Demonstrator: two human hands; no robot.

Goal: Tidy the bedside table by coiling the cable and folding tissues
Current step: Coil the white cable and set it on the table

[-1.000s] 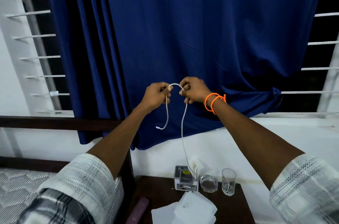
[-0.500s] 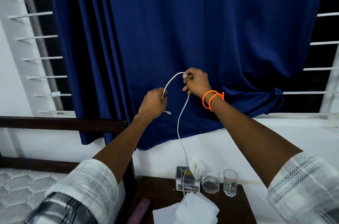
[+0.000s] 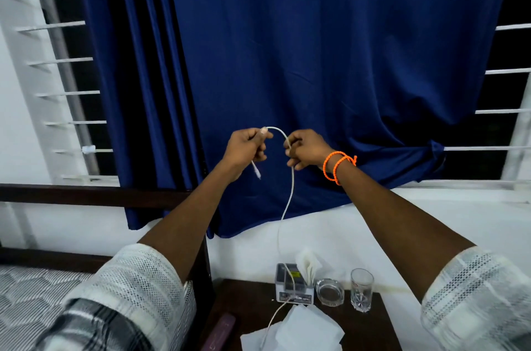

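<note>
Both hands are raised before the dark blue curtain [image 3: 330, 57], each grip closed on the thin white cable [image 3: 290, 195]: the left hand [image 3: 244, 149] near its plug end, the right hand [image 3: 306, 150] just beside, a short arch between them. The cable hangs down onto the white tissues [image 3: 304, 330] on the dark wooden table [image 3: 365, 327].

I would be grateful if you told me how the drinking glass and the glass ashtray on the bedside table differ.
The drinking glass is tall and narrow, while the glass ashtray is low and wide. The drinking glass stands nearer the table's right edge; the ashtray sits between it and the tissue holder. The ashtray's bowl looks dark, the drinking glass clear throughout. Both are transparent, upright and look empty.
</note>
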